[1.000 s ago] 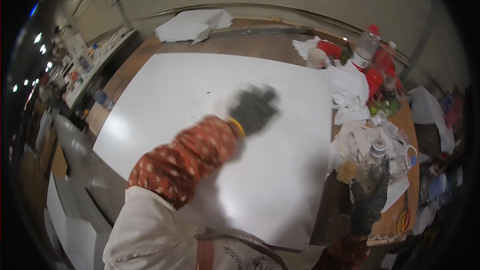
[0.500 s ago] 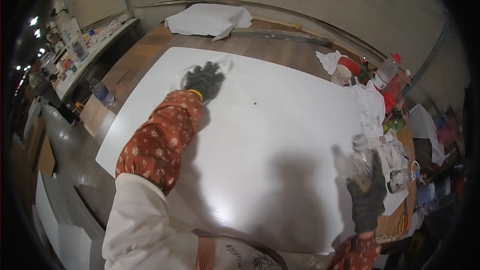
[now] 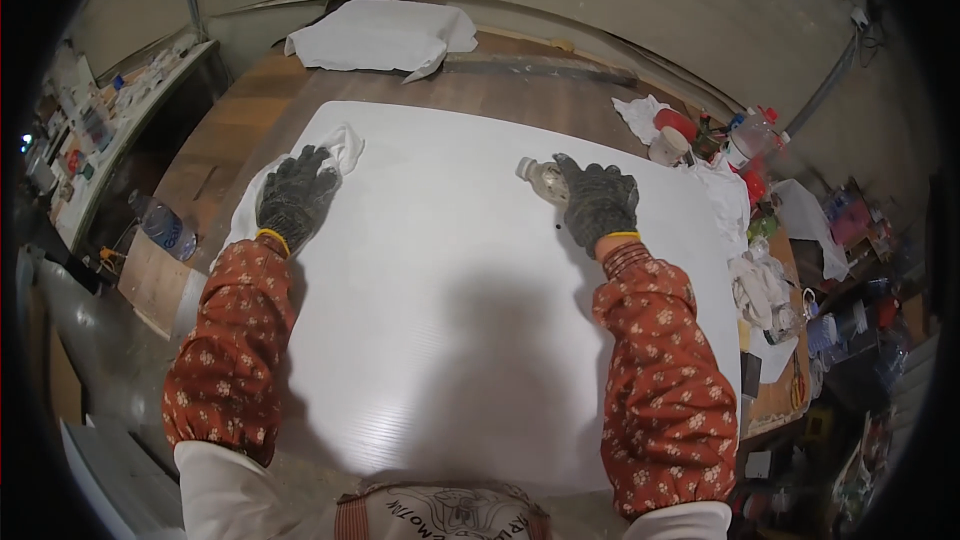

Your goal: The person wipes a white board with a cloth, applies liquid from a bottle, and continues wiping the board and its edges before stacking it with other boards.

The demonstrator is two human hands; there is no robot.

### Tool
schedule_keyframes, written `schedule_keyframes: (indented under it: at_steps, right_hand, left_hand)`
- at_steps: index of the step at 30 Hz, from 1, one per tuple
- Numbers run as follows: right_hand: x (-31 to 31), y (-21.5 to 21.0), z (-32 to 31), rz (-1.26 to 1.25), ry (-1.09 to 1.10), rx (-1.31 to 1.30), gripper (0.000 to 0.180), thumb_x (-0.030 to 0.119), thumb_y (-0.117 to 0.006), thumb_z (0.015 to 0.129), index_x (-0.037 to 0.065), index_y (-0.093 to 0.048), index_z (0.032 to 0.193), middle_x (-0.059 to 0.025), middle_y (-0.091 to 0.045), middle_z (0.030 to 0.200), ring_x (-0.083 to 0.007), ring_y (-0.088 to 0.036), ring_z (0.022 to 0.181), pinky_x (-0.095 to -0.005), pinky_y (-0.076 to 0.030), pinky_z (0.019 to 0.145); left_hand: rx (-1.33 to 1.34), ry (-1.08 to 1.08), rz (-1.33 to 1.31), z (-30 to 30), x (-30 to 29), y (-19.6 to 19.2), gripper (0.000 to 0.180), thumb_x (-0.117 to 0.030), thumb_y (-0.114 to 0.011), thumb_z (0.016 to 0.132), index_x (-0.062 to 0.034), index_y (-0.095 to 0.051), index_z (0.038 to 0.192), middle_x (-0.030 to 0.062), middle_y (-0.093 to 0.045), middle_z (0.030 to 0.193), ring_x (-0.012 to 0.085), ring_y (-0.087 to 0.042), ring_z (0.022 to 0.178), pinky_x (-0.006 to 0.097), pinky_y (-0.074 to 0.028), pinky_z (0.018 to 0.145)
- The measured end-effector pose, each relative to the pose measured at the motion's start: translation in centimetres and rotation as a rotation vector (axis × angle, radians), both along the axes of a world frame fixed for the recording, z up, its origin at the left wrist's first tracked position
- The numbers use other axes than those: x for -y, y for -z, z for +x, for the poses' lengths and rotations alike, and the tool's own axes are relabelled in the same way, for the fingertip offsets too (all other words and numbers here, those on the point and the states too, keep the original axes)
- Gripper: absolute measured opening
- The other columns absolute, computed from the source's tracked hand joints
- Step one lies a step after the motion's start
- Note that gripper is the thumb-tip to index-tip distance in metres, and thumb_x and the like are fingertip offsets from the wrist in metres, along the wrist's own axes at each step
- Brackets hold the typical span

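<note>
A large white panel (image 3: 420,270) with faint wood grain lies flat before me. My left hand (image 3: 297,198), in a dark grey glove with a yellow cuff, presses a white cloth (image 3: 346,147) against the panel's left part; its fingers are bent over the cloth and hide some of it. Over the far right part, my right hand (image 3: 603,202), gloved alike, is closed around a small clear plastic bottle (image 3: 543,178). That bottle is tilted, its neck pointing left and away. A small dark spot (image 3: 558,226) shows on the panel just left of the right glove.
Bottles, a red container (image 3: 676,124), a roll (image 3: 668,146) and crumpled white cloths (image 3: 722,202) crowd the table's right side. Folded white sheeting (image 3: 380,36) and a long dark bar (image 3: 540,67) lie at the back. A water bottle (image 3: 163,226) stands at the left.
My left hand has moved left and nearer, from the panel's far part, with the cloth. My right hand has brought the bottle from the right edge over the panel. The view has shifted.
</note>
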State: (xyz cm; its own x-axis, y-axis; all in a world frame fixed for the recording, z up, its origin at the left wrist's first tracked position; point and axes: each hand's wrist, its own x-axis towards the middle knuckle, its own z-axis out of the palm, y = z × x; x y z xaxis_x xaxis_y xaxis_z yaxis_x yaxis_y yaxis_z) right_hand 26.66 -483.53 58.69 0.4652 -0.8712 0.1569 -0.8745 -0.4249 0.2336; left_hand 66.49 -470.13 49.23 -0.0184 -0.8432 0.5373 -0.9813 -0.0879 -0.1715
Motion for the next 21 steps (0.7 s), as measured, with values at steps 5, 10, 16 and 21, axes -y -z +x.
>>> schedule_keyframes:
  at_steps: [5,10,16,21]
  right_hand:
    - [-0.6,-0.4,-1.6,0.045,-0.011,-0.082,0.062,0.015,-0.058,0.079,0.026,-0.043,0.138,-0.0116,-0.064,0.102,-0.0319,-0.059,0.099,-0.0495,-0.042,0.085]
    - [0.7,-0.7,-2.3,0.031,0.029,-0.015,0.066,0.018,-0.062,0.075,0.028,-0.043,0.138,-0.0115,-0.064,0.102,-0.0324,-0.06,0.1,-0.0494,-0.044,0.087]
    - [-3.7,-0.7,-6.6,0.31,0.184,0.582,0.084,0.021,-0.077,0.071,0.025,-0.037,0.144,-0.0119,-0.062,0.122,-0.0306,-0.059,0.112,-0.0383,-0.048,0.094]
    - [-6.5,3.6,-11.9,0.075,-0.065,1.412,0.091,0.008,-0.081,0.068,0.01,-0.033,0.146,-0.0116,-0.051,0.135,-0.0221,-0.051,0.121,-0.0342,-0.043,0.103]
  left_hand:
    - [-0.14,-0.113,0.081,-1.9,-1.1,-2.5,0.034,-0.03,-0.05,0.094,-0.0193,-0.054,0.125,0.0077,-0.05,0.137,0.033,-0.05,0.118,0.046,-0.039,0.098]
    - [-0.324,0.012,0.019,-0.8,1.2,0.1,0.035,-0.027,-0.049,0.094,-0.0206,-0.053,0.128,0.005,-0.048,0.14,0.0348,-0.05,0.118,0.05,-0.039,0.097]
    - [-0.163,0.086,0.055,0.0,3.3,0.2,0.029,-0.028,-0.046,0.097,-0.0236,-0.058,0.123,0.0049,-0.049,0.14,0.0358,-0.048,0.122,0.048,-0.038,0.101]
    - [-0.175,0.109,0.001,-8.4,12.4,0.8,0.027,-0.039,-0.043,0.095,-0.026,-0.061,0.111,0.0004,-0.051,0.136,0.0323,-0.051,0.117,0.05,-0.043,0.093]
